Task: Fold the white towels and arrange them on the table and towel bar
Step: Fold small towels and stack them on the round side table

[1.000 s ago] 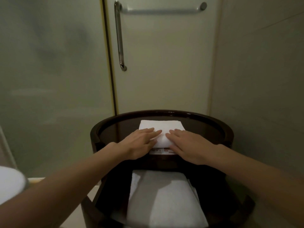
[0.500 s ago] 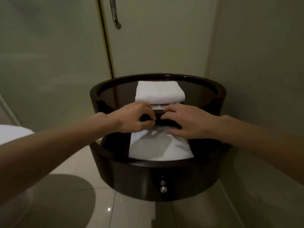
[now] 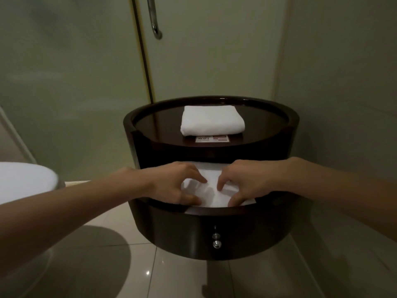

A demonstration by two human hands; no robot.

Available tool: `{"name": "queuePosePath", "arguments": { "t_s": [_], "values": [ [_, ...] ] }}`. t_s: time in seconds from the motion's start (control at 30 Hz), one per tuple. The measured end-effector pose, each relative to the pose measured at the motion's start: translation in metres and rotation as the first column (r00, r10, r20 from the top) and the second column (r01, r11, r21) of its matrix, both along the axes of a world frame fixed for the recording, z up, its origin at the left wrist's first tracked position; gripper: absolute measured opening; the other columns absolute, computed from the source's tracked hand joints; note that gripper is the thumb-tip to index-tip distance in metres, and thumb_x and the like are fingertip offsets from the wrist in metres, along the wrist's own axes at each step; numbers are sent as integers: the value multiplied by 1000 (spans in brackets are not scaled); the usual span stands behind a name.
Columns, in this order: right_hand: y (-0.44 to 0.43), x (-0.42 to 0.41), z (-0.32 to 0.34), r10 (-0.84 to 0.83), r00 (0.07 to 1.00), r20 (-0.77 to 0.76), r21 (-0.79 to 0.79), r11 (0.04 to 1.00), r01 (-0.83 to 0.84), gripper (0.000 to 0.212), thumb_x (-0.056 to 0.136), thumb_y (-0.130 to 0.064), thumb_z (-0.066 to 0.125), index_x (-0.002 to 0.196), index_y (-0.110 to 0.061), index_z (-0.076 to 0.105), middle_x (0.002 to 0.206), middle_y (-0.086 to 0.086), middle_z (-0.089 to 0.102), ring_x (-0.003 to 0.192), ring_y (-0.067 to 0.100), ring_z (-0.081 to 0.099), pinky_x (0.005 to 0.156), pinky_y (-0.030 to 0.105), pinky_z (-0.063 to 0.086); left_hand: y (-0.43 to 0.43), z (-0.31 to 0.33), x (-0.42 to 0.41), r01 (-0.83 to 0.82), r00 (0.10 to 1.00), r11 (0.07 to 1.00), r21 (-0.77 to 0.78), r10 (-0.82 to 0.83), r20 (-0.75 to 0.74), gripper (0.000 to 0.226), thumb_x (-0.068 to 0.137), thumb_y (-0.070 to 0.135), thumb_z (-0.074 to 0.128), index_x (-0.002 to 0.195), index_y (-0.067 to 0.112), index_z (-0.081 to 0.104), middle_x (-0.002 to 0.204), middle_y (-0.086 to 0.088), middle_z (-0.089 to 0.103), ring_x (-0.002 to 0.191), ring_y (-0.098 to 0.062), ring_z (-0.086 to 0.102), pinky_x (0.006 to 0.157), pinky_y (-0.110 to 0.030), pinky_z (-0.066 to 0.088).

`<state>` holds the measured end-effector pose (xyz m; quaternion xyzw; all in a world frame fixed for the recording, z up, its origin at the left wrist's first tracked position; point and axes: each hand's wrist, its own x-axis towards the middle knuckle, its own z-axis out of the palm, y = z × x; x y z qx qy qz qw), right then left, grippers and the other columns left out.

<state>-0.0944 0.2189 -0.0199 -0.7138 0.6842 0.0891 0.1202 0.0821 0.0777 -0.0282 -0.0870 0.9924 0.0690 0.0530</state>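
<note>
I see 2 white towels. The folded towel [image 3: 211,120] lies on the far half of the round dark table [image 3: 269,125], just beyond the WIFI card [image 3: 211,139]. The other towel [image 3: 211,191] sits in the open drawer [image 3: 214,222] below, nearer me. My left hand [image 3: 178,186] and right hand [image 3: 242,183] both curl over it close together, thumbs and fingertips pinching its cloth. A white toilet lid [image 3: 25,179] shows at the left edge.

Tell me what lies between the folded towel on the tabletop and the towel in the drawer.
Head view: between folded towel and drawer towel lie a WIFI card and the table's dark front edge.
</note>
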Motion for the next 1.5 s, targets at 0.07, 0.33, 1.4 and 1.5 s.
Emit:
{"name": "queuePosePath", "arguments": {
  "t_s": [0.07,0.33,1.4,1.5],
  "values": [
    [0,1,-2,9,1000,-18,8,1000,-9,50,83,-46,67,129,-35,51,127,-7,51,112,14,47,95,32,44,0,-4,-1,-25,999,1000,15,24,46,63,75,69,54,131,40,50,137,13,46,125,-8,43,108,-34,37],
    [-6,7,-11,39,997,-71,15,999,-38,47,86,-34,68,128,-28,48,127,-4,47,105,10,44,78,19,34,1,-4,-7,-72,994,994,79,65,84,60,78,67,54,132,41,49,139,12,47,126,-10,43,107,-37,38],
    [-3,-20,34,-88,969,232,-342,925,166,35,80,-50,65,112,-37,57,108,-14,62,95,2,59,85,30,52,-4,15,-11,-72,893,992,103,111,-436,31,81,32,64,110,23,64,104,6,68,93,-7,62,80,-29,50],
    [1,-17,23,-143,989,37,-353,924,147,72,73,-59,68,134,-33,40,130,-11,51,112,11,52,93,34,48,-8,20,-15,-59,877,987,148,122,-465,28,83,28,66,109,19,66,105,6,69,95,-5,61,80,-23,49]
  ]
}}
